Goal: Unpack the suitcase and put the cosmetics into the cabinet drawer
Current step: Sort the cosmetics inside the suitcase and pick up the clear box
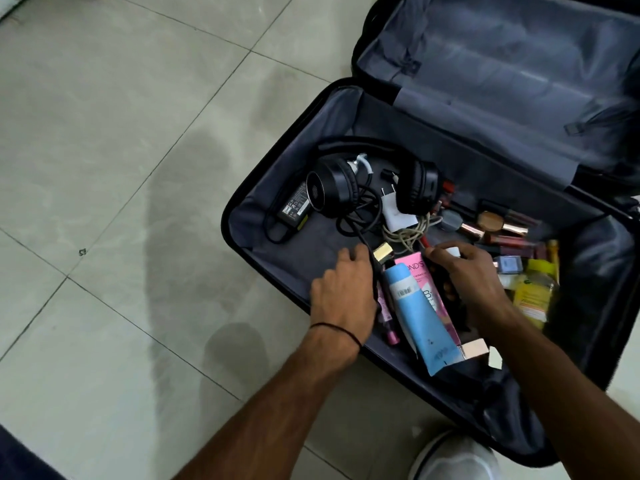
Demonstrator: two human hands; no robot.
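An open black suitcase lies on the tiled floor. A blue tube lies over a pink Pond's box in its near part. Lipsticks and small bottles are heaped to the right, beside a yellow bottle. My left hand lies palm down left of the tube, fingertips bent next to a black cable; its thumb is hidden. My right hand reaches over the pink box and pinches a small white-topped item. No cabinet or drawer is in view.
Black headphones, a black power adapter, a white charger and tangled cords lie in the suitcase's far-left part. The grey-lined lid lies open behind. A white shoe is at the bottom edge.
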